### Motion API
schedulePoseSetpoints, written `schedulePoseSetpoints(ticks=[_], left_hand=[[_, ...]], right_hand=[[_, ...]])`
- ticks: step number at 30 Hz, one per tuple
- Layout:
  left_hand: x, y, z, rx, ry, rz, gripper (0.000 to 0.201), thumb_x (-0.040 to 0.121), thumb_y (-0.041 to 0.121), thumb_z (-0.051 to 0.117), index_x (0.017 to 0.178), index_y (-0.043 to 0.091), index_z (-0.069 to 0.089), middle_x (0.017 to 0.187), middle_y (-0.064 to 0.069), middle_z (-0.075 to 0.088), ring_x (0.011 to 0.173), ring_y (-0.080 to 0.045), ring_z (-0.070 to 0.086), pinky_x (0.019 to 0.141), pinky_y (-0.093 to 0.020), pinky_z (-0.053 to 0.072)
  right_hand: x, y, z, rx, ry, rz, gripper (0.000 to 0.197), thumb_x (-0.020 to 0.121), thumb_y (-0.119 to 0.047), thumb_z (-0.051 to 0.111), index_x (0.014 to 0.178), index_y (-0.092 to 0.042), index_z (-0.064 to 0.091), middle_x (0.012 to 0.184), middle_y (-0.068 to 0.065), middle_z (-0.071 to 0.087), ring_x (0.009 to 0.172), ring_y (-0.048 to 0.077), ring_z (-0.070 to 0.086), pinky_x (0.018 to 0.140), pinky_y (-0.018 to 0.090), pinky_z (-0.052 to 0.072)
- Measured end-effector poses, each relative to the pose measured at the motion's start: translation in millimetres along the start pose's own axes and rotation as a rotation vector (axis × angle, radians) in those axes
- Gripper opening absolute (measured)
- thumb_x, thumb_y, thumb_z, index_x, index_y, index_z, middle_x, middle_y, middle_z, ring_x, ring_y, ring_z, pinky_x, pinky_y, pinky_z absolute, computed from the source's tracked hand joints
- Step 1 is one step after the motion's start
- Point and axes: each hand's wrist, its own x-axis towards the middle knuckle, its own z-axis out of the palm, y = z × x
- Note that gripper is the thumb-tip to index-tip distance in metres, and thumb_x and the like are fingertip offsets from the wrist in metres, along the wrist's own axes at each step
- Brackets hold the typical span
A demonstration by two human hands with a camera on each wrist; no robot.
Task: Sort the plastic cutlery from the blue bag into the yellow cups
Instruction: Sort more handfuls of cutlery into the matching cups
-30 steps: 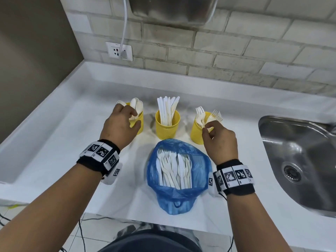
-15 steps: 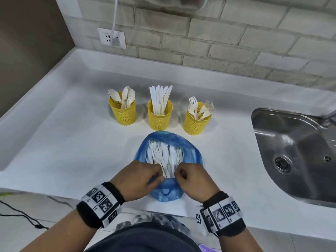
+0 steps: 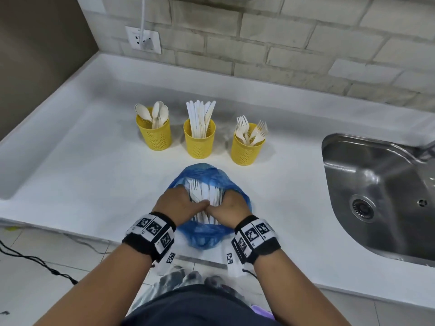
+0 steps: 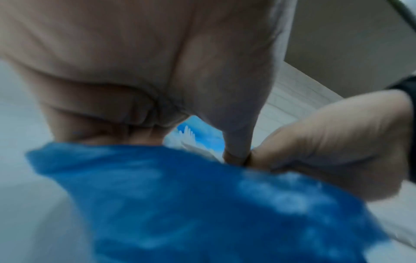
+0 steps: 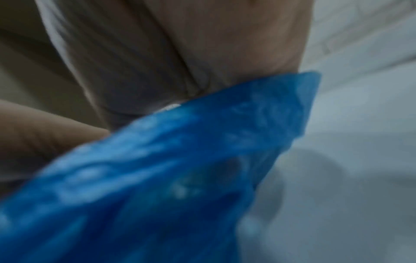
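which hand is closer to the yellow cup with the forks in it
Right. The right hand is in the blue bag, below the forks cup and slightly left of it; the left hand is in the bag too, further left.

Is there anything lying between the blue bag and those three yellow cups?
Nothing visible. Only bare white counter separates the blue bag from the yellow cups, though cutlery already stands in every cup.

Both hands sit in the mouth of the blue bag point(image 3: 207, 234) on the white counter point(image 3: 82, 175); left hand point(image 3: 175, 204) and right hand point(image 3: 229, 209) touch, fingers curled over white cutlery point(image 3: 202, 191); behind, three yellow cups point(image 3: 199, 142) hold spoons, knives, forks; a steel sink point(image 3: 381, 201) lies right
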Motion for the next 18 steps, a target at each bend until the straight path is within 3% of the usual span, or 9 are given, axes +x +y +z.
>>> schedulePoseSetpoints(ticks=[2,4,6,7,9,12,14,18], left_hand=[[-1,6,-2,-0.134,-0.006,-0.003,0.038,0.082,0.047,0.077,0.079,0.016,0.055,0.078,0.001,0.062,0.080,-0.019,0.059,0.058,-0.023,0.041],[0,7,-2,-0.294,-0.015,-0.036,0.029,0.083,0.034,0.080,0.071,0.021,0.057,0.071,0.006,0.059,0.075,-0.016,0.059,0.054,-0.019,0.039],[1,7,-3,-0.482,0.006,-0.045,0.012,0.082,0.024,0.079,0.080,0.024,0.067,0.079,0.006,0.067,0.084,-0.017,0.066,0.060,-0.018,0.044],[1,8,-4,-0.537,0.030,-0.050,0.013,0.080,0.024,0.080,0.090,0.022,0.071,0.086,0.004,0.071,0.092,-0.019,0.069,0.063,-0.018,0.045],[3,10,-2,-0.532,0.065,-0.072,0.045,0.076,0.032,0.081,0.115,0.016,0.067,0.109,0.000,0.072,0.109,-0.021,0.067,0.074,-0.022,0.047],[3,18,3,-0.366,0.066,-0.102,0.076,0.082,0.039,0.080,0.141,0.007,0.045,0.135,-0.008,0.058,0.128,-0.026,0.055,0.091,-0.026,0.041],[5,20,4,-0.386,0.018,-0.100,0.079,0.076,0.040,0.083,0.139,0.010,0.047,0.133,-0.003,0.060,0.125,-0.024,0.057,0.092,-0.027,0.045],[8,19,9,-0.506,-0.025,-0.042,0.049,0.069,0.013,0.088,0.113,0.019,0.067,0.108,0.004,0.071,0.106,-0.017,0.067,0.079,-0.024,0.050]], right_hand=[[5,1,2,0.132,-0.007,0.032,0.017,0.080,-0.017,0.078,0.095,-0.010,0.075,0.093,0.002,0.076,0.085,0.016,0.070,0.067,0.020,0.055],[11,2,0,0.348,-0.003,0.109,0.029,0.073,-0.015,0.080,0.102,-0.011,0.076,0.098,0.004,0.078,0.090,0.018,0.074,0.077,0.026,0.060],[15,2,-4,0.524,0.000,0.145,0.044,0.060,-0.019,0.080,0.103,-0.013,0.076,0.098,0.005,0.079,0.092,0.022,0.076,0.086,0.039,0.062],[18,2,-7,0.542,0.006,0.144,0.048,0.056,-0.022,0.079,0.103,-0.014,0.076,0.098,0.004,0.079,0.093,0.021,0.076,0.088,0.043,0.062],[20,4,-10,0.484,0.018,0.118,0.044,0.060,-0.020,0.082,0.103,-0.017,0.075,0.100,0.001,0.079,0.095,0.018,0.075,0.090,0.041,0.061],[21,5,-15,0.405,0.039,0.124,0.035,0.065,-0.015,0.083,0.098,-0.020,0.073,0.103,0.002,0.077,0.098,0.019,0.074,0.090,0.039,0.061],[24,8,-16,0.400,0.085,0.147,0.028,0.067,-0.012,0.080,0.093,-0.017,0.073,0.100,0.007,0.077,0.094,0.024,0.074,0.086,0.041,0.062],[27,6,-21,0.276,0.081,0.133,0.030,0.075,-0.014,0.078,0.103,-0.005,0.072,0.099,0.009,0.075,0.092,0.025,0.072,0.079,0.035,0.058]])
